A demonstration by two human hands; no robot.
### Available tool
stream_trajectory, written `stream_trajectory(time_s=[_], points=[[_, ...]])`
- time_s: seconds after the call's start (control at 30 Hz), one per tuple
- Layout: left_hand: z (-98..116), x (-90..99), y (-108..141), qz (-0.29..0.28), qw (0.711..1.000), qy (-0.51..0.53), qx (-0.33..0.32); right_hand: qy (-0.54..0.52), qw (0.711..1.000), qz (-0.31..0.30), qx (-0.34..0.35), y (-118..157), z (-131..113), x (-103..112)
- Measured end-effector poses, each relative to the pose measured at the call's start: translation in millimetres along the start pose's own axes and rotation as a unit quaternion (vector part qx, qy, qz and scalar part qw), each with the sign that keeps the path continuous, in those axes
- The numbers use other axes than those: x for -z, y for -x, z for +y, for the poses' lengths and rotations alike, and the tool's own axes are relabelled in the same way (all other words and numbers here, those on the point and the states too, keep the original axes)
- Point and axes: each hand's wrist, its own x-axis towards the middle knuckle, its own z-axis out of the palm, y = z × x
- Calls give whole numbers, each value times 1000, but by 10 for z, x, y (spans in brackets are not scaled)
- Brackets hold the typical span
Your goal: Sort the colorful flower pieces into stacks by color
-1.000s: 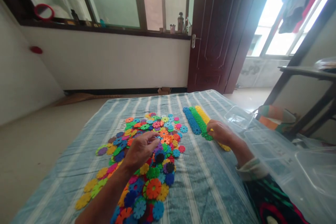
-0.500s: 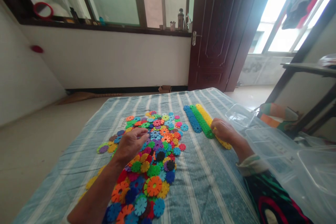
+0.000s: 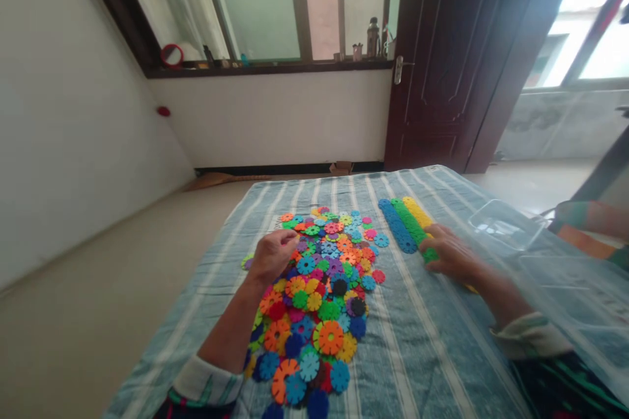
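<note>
A heap of colourful notched plastic discs [image 3: 330, 337] lies on a striped cloth. Above the heap's left side, my left hand [image 3: 272, 256] has its fingers curled and thumb pinched in; anything between them is hidden. To the right, discs form three long rows side by side: a blue row [image 3: 399, 228], a green row [image 3: 409, 220] and a yellow row [image 3: 417, 211]. My right hand [image 3: 455, 255], slightly blurred, reaches over the yellow row with thumb and fingers apart. Its fingertips are at the green row's near end, and it covers much of the yellow row.
Clear plastic containers [image 3: 508, 222] stand along the right side, beside my right forearm. The striped cloth [image 3: 407, 340] covers the surface under the discs. Beyond its far edge are a wall, a dark door [image 3: 442, 65] and a small cardboard box [image 3: 341, 168] on the floor.
The view has turned left, so the scene sits further right. My right hand has shifted from the yellow row to the green row's near end, its fingers now more spread. My left hand stays curled.
</note>
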Motion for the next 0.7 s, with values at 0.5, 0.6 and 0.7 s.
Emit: stream_trajectory(time_s=[0.5,0.6,0.7], points=[[-173,-176,-49,5,978,-194,-73,-29,999,14,21,14,28,-56],[-42,-288,-134,-31,962,-252,-103,-50,998,29,31,2,-67,-27],[78,-395,-238,-60,949,-290,-113,-63,997,38,27,-4,-160,11]])
